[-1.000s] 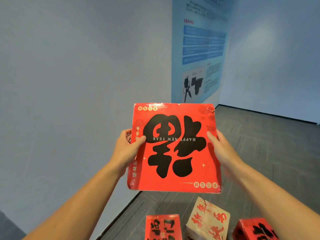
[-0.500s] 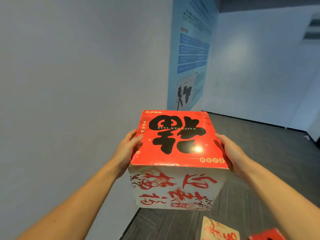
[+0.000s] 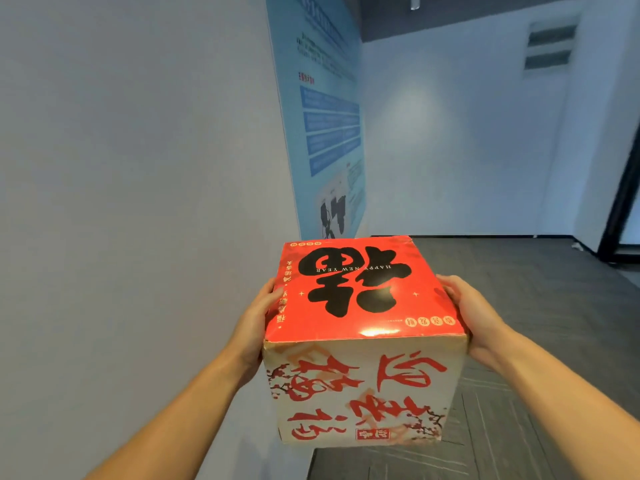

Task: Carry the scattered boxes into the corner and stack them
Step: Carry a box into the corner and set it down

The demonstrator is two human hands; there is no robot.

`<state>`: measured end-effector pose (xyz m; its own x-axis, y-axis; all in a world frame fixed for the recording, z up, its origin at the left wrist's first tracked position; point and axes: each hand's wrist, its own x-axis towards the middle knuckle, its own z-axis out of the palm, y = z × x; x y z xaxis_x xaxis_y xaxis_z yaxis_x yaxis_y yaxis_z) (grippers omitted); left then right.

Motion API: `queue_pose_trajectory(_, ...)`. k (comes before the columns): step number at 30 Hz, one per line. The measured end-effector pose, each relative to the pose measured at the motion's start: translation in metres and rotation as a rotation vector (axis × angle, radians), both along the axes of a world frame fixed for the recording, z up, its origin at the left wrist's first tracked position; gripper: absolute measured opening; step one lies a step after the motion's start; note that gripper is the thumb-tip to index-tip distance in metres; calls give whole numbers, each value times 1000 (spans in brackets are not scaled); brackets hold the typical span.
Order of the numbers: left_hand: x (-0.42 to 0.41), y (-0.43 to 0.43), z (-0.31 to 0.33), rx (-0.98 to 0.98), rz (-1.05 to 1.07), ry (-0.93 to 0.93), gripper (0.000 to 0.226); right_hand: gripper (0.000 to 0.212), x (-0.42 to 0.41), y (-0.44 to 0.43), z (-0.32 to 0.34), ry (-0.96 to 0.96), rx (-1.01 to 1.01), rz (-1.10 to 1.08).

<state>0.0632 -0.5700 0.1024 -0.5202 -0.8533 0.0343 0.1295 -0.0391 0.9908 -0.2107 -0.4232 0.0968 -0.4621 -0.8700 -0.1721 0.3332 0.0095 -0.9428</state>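
Though the box (image 3: 356, 296) hides their fingertips, left hand (image 3: 254, 327) and right hand (image 3: 474, 313) grip its sides.

The box (image 3: 360, 306) is tipping level, its red face turning upward and its white near side coming into sight. The left hand's (image 3: 258, 323) thumb is slipping off the red face onto the left edge. The view is rising, losing the floor boxes below and taking in more far wall (image 3: 467, 133).
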Motion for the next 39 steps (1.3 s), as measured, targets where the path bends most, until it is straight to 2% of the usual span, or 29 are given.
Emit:
queue_pose_trajectory(10,-112,-181,25,15,-195,94,37,32,-66,-127,33,26,1,-210)
queue_pose_trajectory(16,-184,-283,17,42,-286,156,41,38,-105,-198,39,95,-61,-316)
queue_pose_trajectory(21,-260,-349,5,76,-378,165,44,43,-160,-248,36,109,-28,-423)
queue_pose_trajectory(31,-466,-502,-7,105,-420,127,43,41,-361,-398,9,95,7,-469)
queue_pose_trajectory(39,-634,-633,20,70,-315,153,43,38,-554,-550,39,82,-30,-379)
